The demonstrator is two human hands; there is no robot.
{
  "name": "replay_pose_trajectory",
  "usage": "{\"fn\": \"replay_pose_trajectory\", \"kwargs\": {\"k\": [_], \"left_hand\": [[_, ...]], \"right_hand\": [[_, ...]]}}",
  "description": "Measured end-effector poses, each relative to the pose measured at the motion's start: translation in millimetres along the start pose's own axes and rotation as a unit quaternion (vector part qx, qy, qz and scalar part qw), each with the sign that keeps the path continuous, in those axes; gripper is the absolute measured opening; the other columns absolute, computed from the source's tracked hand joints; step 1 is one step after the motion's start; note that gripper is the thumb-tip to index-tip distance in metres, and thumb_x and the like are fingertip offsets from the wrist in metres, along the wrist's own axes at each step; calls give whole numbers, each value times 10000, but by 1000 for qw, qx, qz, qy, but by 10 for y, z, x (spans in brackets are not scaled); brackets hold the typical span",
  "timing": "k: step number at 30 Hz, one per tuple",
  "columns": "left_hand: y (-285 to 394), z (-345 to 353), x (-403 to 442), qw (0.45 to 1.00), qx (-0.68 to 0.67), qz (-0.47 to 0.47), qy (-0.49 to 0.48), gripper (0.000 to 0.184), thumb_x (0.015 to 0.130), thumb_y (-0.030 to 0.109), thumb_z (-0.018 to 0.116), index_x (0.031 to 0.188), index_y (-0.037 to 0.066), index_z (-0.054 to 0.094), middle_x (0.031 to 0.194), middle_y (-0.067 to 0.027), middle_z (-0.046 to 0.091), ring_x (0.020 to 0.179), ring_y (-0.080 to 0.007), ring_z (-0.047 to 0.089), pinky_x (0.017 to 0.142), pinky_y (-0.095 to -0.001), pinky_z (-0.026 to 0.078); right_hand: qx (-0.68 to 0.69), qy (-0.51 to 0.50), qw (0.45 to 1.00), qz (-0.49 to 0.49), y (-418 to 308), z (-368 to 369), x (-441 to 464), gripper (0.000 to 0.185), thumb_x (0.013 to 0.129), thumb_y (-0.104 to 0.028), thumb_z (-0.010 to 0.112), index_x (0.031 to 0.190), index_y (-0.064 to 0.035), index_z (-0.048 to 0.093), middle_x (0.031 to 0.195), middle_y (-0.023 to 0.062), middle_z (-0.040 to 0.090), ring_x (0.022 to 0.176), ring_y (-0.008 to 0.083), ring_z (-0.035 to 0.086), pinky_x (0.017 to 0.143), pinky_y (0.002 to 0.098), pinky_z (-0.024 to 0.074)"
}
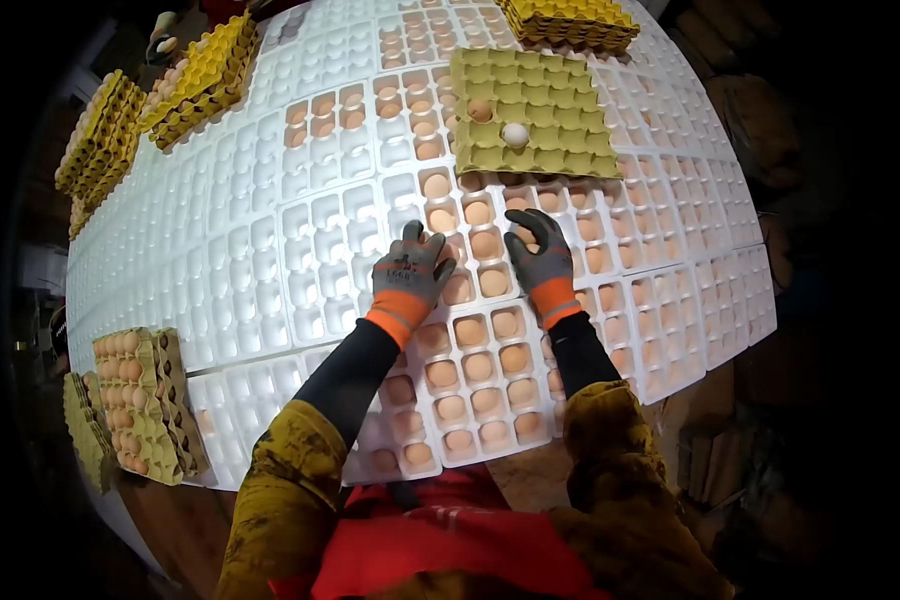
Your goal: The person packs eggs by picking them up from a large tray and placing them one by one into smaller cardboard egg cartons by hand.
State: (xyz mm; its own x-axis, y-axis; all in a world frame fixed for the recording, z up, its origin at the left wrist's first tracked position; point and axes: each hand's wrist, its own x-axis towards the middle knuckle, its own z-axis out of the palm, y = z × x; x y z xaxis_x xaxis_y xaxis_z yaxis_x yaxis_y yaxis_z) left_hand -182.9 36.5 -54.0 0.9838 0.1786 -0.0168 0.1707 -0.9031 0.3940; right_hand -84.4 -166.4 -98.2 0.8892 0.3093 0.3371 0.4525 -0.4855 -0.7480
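Note:
Both hands wear grey gloves with orange cuffs. My left hand is bent over the white plastic trays, its fingers curled beside a brown egg; part of an egg shows at its fingertips. My right hand curls its fingers and thumb round an egg above the tray. Between the hands, brown eggs sit one to a cell. Just beyond them a yellow-green egg carton lies over the trays, holding a brown egg and a white egg.
Yellow carton stacks stand at the back left, with another stack at the back. A carton full of eggs sits at the front left. Unfilled cells cover the left trays; filled ones continue to the right.

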Motion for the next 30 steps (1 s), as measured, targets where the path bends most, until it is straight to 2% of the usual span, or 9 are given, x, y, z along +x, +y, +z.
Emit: {"fn": "replay_pose_trajectory", "kwargs": {"k": [1,3,6,9,11,13,18,22,30], "left_hand": [[-37,-10,-42,1000,9,-1,-17,397,891,326,688,1256,176,645,1250,-129,590,1023,-354,648,828,-464,559],[-275,140,-117,999,33,27,34,361,908,321,633,1253,218,654,1247,-115,612,947,-343,655,776,-453,565],[-452,163,-82,948,-287,-59,120,400,946,129,614,1346,146,617,1289,-105,634,940,-222,656,781,-361,558],[-583,20,-153,790,-557,-157,205,409,950,-2,561,1352,65,593,1231,-74,624,994,-127,599,905,-291,511],[-744,172,-164,806,-515,-110,269,406,934,-30,545,1317,81,620,1227,-60,625,1047,-128,595,912,-297,505],[-731,252,-226,886,-371,-55,272,387,914,-48,551,1264,84,652,1219,-80,635,1104,-171,606,921,-311,511],[-786,358,-254,978,-25,23,207,328,876,144,656,1199,90,681,1325,-167,619,1292,-378,521,1140,-548,324],[-817,-476,-753,950,-232,36,205,361,912,181,693,1259,87,663,1355,-159,606,1280,-362,538,1069,-456,436],[-3019,-2510,-3025,949,-25,-93,301,567,751,-130,526,1280,43,632,1295,-163,615,1209,-349,572,1058,-419,454]], "right_hand": [[307,-114,886,328,-233,-211,65,388,925,-159,705,1308,-162,638,1233,60,627,927,192,673,684,331,567],[412,-163,817,368,-49,-329,90,406,962,-176,671,1361,-132,605,1204,25,617,837,139,657,583,280,547],[508,-31,816,275,36,-490,214,430,986,-175,629,1396,-64,563,1211,33,617,906,161,656,662,293,575],[298,69,949,75,299,-386,288,384,1010,-187,602,1365,-43,581,1316,62,612,1107,163,625,912,300,548],[-127,31,986,-104,392,-372,221,357,988,-160,606,1339,-95,608,1335,131,614,1281,323,541,1141,451,371],[-222,-11,968,-119,466,-261,130,363,966,-138,614,1329,-123,619,1328,140,619,1321,378,493,1171,484,314],[-134,56,984,-100,719,-195,154,275,948,-80,600,1211,-55,678,1209,162,680,1240,372,559,1093,471,412],[116,84,990,19,-187,44,25,321,995,-39,559,1309,-11,617,1307,115,648,1199,234,603,1063,350,449],[271,-282,920,-19,-3093,1806,-879,342,949,-43,642,1289,-82,657,1127,70,688,944,138,666,793,317,542]]}}
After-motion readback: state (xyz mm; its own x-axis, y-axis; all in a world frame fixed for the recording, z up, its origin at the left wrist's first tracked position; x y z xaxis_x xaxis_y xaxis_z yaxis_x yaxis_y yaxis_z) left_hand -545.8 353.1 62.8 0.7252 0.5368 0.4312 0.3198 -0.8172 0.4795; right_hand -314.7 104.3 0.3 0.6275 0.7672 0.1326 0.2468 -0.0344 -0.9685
